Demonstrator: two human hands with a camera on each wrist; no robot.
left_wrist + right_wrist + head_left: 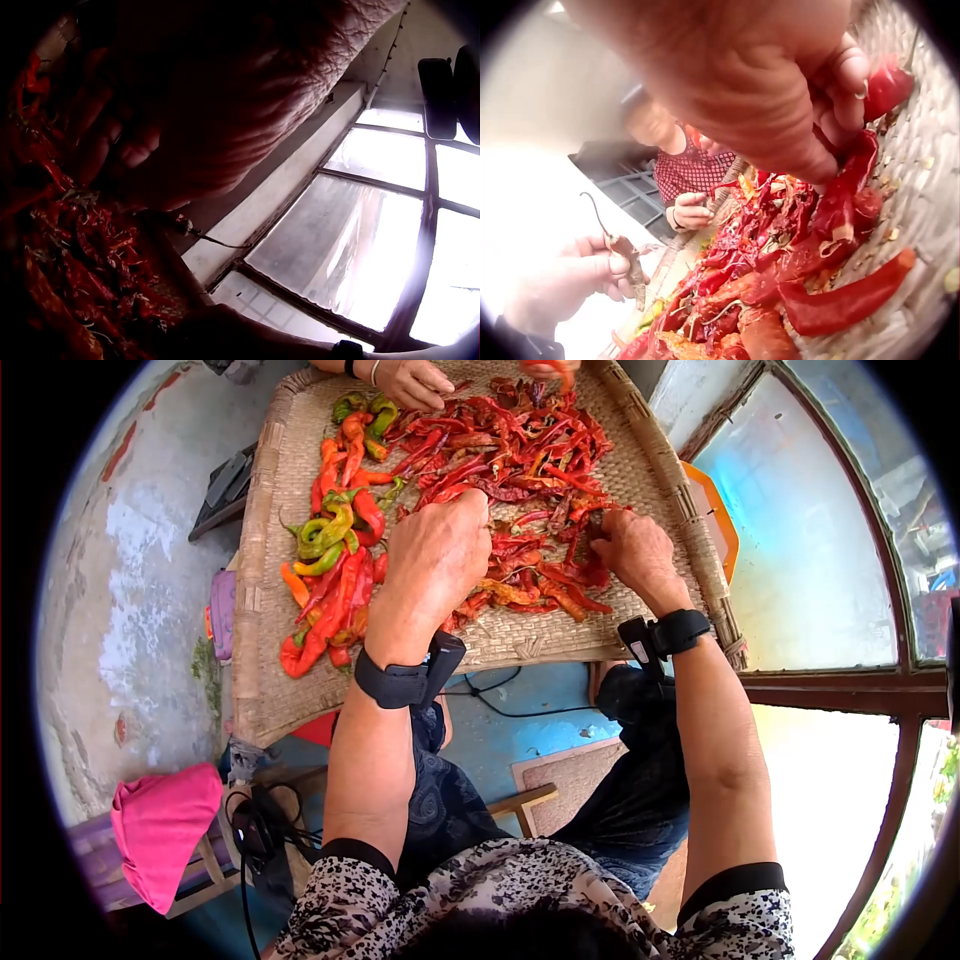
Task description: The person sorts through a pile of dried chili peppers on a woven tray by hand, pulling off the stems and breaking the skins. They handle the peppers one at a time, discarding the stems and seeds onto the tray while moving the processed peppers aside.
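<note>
My left hand (440, 545) is raised over the heap of peppers. In the right wrist view it pinches a shrivelled brownish chili pepper (630, 266) by its body, with the long curved stem pointing up. My right hand (640, 555) is low at the heap's right edge. There its fingers (849, 79) and thumb curl about a red chili pepper (861, 159), partly hidden by the hand. Under both hands lie wrinkled, drying red chili peppers (520, 445) on a woven tray (650, 460). The left wrist view is dark, with the palm covering much of it.
Fresher red and green peppers (325, 535) lie along the tray's left side. Across the tray, another person's hand (415, 382) rests by the heap, and their other hand (550, 368) holds a red pepper. Windows (800, 530) stand at right, a wall (130, 590) at left.
</note>
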